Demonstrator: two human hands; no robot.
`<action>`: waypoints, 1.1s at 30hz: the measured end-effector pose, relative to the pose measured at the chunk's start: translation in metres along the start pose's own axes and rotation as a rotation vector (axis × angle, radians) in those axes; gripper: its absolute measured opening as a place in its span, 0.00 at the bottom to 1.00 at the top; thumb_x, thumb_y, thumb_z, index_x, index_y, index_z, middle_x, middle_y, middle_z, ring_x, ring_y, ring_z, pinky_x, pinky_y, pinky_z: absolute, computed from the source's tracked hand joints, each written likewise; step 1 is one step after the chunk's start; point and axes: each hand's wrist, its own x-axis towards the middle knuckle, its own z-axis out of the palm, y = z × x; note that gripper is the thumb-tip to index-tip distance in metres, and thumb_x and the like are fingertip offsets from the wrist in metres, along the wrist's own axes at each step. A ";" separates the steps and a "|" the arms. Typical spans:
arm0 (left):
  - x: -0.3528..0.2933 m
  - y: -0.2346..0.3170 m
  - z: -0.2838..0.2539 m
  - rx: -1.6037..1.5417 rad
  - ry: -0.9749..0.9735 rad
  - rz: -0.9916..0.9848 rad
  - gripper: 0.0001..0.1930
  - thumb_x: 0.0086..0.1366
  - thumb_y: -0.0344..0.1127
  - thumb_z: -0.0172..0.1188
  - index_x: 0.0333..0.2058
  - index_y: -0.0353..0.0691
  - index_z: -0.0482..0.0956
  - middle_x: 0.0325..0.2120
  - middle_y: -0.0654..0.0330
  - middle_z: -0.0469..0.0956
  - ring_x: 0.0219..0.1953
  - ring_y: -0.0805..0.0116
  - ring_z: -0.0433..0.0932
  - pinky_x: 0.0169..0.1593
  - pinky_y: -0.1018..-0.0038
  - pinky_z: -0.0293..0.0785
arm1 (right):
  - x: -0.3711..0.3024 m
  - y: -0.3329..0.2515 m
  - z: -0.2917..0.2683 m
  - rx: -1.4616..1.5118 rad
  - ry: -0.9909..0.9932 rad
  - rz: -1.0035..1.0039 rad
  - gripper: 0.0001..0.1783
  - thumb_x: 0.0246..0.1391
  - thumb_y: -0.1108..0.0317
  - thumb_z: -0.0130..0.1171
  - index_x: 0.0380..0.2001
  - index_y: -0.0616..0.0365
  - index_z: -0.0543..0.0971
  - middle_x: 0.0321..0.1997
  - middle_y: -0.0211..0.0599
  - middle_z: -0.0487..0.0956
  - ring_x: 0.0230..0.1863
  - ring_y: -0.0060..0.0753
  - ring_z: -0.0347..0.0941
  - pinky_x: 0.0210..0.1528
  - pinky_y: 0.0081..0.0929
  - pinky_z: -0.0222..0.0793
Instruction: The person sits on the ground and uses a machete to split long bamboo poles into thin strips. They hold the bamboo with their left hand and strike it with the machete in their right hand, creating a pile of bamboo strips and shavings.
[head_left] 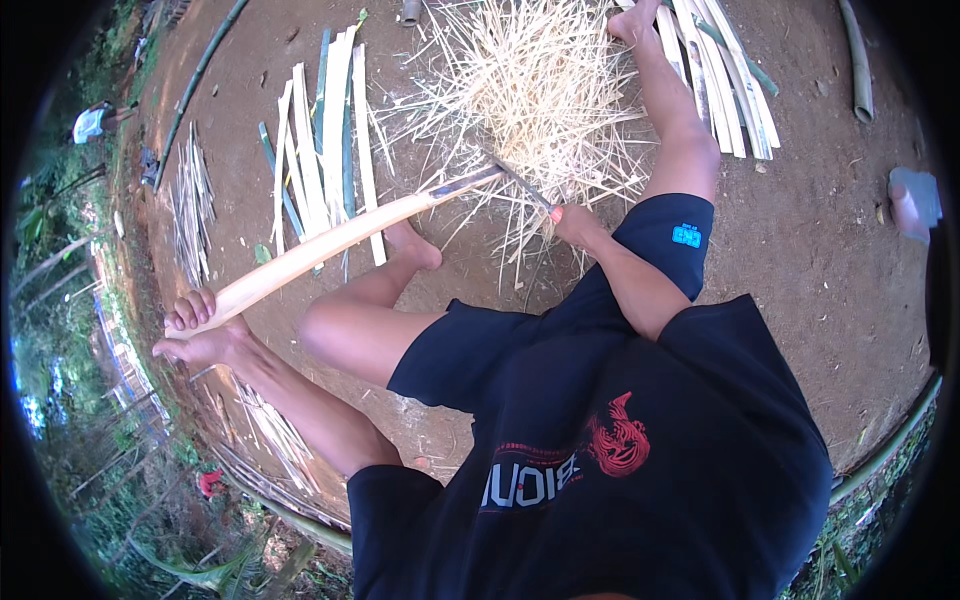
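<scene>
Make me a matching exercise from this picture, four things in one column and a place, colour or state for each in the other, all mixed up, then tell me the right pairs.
Things:
1. Knife
2. Long pale strip
3. Pile of shavings
4. Shorts

Descriptions:
A. Heaped on the ground, top middle of the picture
B. Dark, with a bright blue patch
C. Held by the right hand
D. Gripped near one end by the left hand

Pairs: 1-C, 2-D, 3-A, 4-B
</scene>
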 end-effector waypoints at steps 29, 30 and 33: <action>0.024 -0.003 0.007 0.033 0.116 0.001 0.35 0.65 0.74 0.24 0.16 0.50 0.59 0.08 0.71 0.54 0.08 0.78 0.54 0.11 0.81 0.52 | -0.042 -0.029 0.004 -0.004 0.075 -0.179 0.18 0.51 0.64 0.56 0.42 0.64 0.78 0.38 0.59 0.81 0.41 0.56 0.79 0.45 0.46 0.73; 0.020 -0.004 0.004 0.038 0.115 -0.014 0.35 0.65 0.74 0.24 0.15 0.51 0.59 0.07 0.71 0.54 0.08 0.78 0.54 0.11 0.81 0.52 | -0.033 -0.017 0.010 -0.015 0.039 -0.094 0.18 0.50 0.63 0.56 0.42 0.64 0.78 0.39 0.58 0.81 0.42 0.56 0.79 0.46 0.45 0.73; 0.025 -0.007 0.014 0.059 0.116 -0.005 0.36 0.64 0.75 0.24 0.13 0.51 0.57 0.07 0.71 0.53 0.08 0.78 0.52 0.11 0.80 0.52 | -0.003 0.001 0.003 0.008 0.006 0.045 0.19 0.50 0.62 0.56 0.41 0.66 0.80 0.42 0.58 0.81 0.44 0.54 0.79 0.49 0.43 0.73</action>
